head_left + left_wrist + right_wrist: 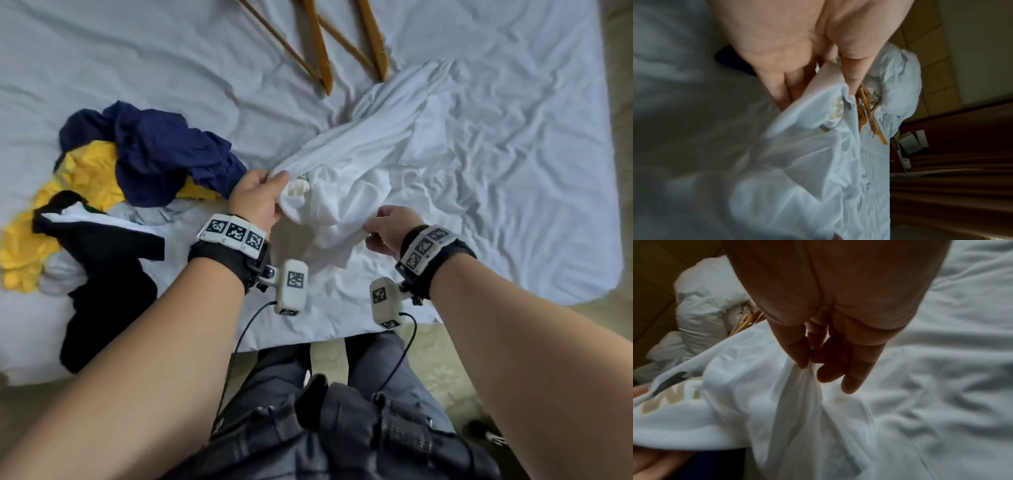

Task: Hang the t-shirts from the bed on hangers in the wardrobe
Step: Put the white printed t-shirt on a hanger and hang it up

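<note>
The white t-shirt point(346, 192), crumpled with a beige print, is pinched by left hand point(255, 200) and right hand point(388, 228) fingers point(801, 352) above the bed point(513, 154).

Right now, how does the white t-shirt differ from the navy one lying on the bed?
The white t-shirt is pinched by the left hand and the right hand; the navy t-shirt lies untouched. The white one is pulled out partly spread, the navy one bunched on a pile. Both are crumpled, and neither is on a hanger.
</note>
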Tool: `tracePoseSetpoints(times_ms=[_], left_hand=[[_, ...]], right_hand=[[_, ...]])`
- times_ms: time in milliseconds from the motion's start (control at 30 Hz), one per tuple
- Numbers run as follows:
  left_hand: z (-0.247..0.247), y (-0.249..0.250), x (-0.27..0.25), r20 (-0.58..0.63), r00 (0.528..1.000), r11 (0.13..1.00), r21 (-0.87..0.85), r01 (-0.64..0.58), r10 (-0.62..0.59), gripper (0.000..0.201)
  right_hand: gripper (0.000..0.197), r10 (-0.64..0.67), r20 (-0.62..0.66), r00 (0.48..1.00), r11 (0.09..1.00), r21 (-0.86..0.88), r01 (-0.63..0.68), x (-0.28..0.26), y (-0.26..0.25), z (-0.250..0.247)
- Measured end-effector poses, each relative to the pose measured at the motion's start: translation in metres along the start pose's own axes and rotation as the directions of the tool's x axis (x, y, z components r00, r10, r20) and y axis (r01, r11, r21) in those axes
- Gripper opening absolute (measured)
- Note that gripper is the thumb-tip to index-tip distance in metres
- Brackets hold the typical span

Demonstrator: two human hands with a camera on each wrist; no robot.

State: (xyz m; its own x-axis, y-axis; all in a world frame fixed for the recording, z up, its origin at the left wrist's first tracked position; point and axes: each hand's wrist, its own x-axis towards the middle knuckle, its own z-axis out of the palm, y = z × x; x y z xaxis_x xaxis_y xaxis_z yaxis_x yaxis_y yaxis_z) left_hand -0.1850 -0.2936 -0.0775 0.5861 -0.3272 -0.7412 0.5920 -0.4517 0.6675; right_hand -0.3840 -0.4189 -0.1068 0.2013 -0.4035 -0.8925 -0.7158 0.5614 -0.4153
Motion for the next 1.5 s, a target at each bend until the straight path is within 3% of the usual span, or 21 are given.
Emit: tracePoseSetpoints(times_ms=[100, 167, 233, 300, 433, 500, 600, 667, 767, 833, 933, 1033, 1100, 1167, 1200, 1267, 1333, 1400, 1500], left_hand=[[-0.03, 0.006, 0.022, -0.158, 0.981, 0.989, 0.114, -0.096, 0.114, 0.051], [-0.038, 0.016, 0.007, -0.157, 0.978, 0.974, 0.199, -0.106, 0.139, 0.059], [-0.042, 0.017, -0.011, -0.036, 0.989, 0.956, 0.263, -0.127, 0.141, 0.055], [-0.041, 0.015, -0.03, 0.168, 0.982, 0.954, 0.271, -0.128, 0.084, 0.047], [-0.04, 0.012, -0.054, 0.489, 0.872, 0.898, 0.394, -0.195, -0.025, 0.043], [-0.041, 0.02, -0.058, 0.527, 0.85, 0.878, 0.398, -0.267, 0.02, 0.036], [-0.045, 0.042, -0.062, 0.46, 0.879, 0.845, 0.416, -0.337, 0.124, 0.018], [-0.045, 0.058, -0.07, 0.438, 0.882, 0.861, 0.365, -0.354, 0.177, 0.017], [-0.044, 0.078, -0.09, 0.499, 0.853, 0.934, 0.206, -0.291, 0.156, 0.015], [-0.047, 0.081, -0.097, 0.478, 0.862, 0.939, 0.186, -0.288, 0.17, 0.017], [-0.059, 0.069, -0.1, 0.372, 0.914, 0.915, 0.29, -0.282, 0.164, 0.017], [-0.067, 0.044, -0.112, 0.284, 0.958, 0.913, 0.379, -0.15, 0.04, 0.007], [-0.064, 0.024, -0.125, 0.252, 0.963, 0.93, 0.368, -0.003, -0.097, 0.023], [-0.05, 0.007, -0.138, 0.282, 0.928, 0.96, 0.2, 0.193, -0.245, 0.051], [-0.039, -0.001, -0.143, 0.326, 0.905, 0.962, 0.074, 0.264, -0.274, 0.053], [-0.015, -0.013, -0.163, 0.383, 0.888, 0.939, -0.125, 0.32, -0.252, 0.033], [0.011, -0.022, -0.179, 0.383, 0.901, 0.929, -0.215, 0.303, -0.205, 0.01], [0.034, -0.028, -0.194, 0.408, 0.89, 0.915, -0.244, 0.321, -0.203, 0.009], [0.056, -0.033, -0.215, 0.435, 0.879, 0.895, -0.287, 0.34, -0.194, 0.016]], right_hand=[[0.018, -0.078, -0.029, 0.997, 0.987, 0.136, 0.081, -0.015, -0.009, 0.006], [0.03, -0.127, -0.027, 0.992, 0.967, 0.221, 0.129, -0.028, -0.013, 0.016], [0.038, -0.181, 0.033, 0.983, 0.933, 0.321, 0.161, -0.041, -0.015, 0.028], [0.034, -0.223, 0.121, 0.967, 0.905, 0.395, 0.159, -0.056, -0.017, 0.041], [0.021, -0.302, 0.248, 0.92, 0.881, 0.442, 0.17, -0.09, -0.03, 0.061], [0.03, -0.32, 0.261, 0.911, 0.882, 0.433, 0.186, -0.104, -0.037, 0.061], [0.038, -0.335, 0.218, 0.917, 0.884, 0.408, 0.226, -0.128, -0.049, 0.056], [0.034, -0.333, 0.173, 0.927, 0.893, 0.374, 0.251, -0.145, -0.059, 0.055], [0.05, -0.298, 0.04, 0.954, 0.913, 0.303, 0.273, -0.165, -0.067, 0.055], [0.062, -0.303, -0.029, 0.953, 0.896, 0.331, 0.295, -0.175, -0.071, 0.051], [0.039, -0.332, -0.093, 0.939, 0.819, 0.465, 0.335, -0.187, -0.077, 0.039], [0.05, -0.378, -0.048, 0.924, 0.754, 0.563, 0.338, -0.195, -0.081, 0.025], [0.058, -0.385, -0.025, 0.923, 0.704, 0.639, 0.311, -0.199, -0.08, 0.016], [0.062, -0.388, -0.002, 0.922, 0.67, 0.686, 0.284, -0.205, -0.073, 0.002], [0.066, -0.404, 0.016, 0.914, 0.665, 0.691, 0.282, -0.209, -0.066, -0.008], [0.065, -0.451, 0.057, 0.891, 0.675, 0.674, 0.299, -0.219, -0.048, -0.032], [0.057, -0.464, 0.102, 0.88, 0.694, 0.659, 0.289, -0.228, -0.026, -0.058], [0.054, -0.439, 0.102, 0.893, 0.711, 0.647, 0.276, -0.234, -0.006, -0.083], [0.051, -0.382, -0.033, 0.924, 0.785, 0.515, 0.343, -0.231, 0.016, -0.114]])
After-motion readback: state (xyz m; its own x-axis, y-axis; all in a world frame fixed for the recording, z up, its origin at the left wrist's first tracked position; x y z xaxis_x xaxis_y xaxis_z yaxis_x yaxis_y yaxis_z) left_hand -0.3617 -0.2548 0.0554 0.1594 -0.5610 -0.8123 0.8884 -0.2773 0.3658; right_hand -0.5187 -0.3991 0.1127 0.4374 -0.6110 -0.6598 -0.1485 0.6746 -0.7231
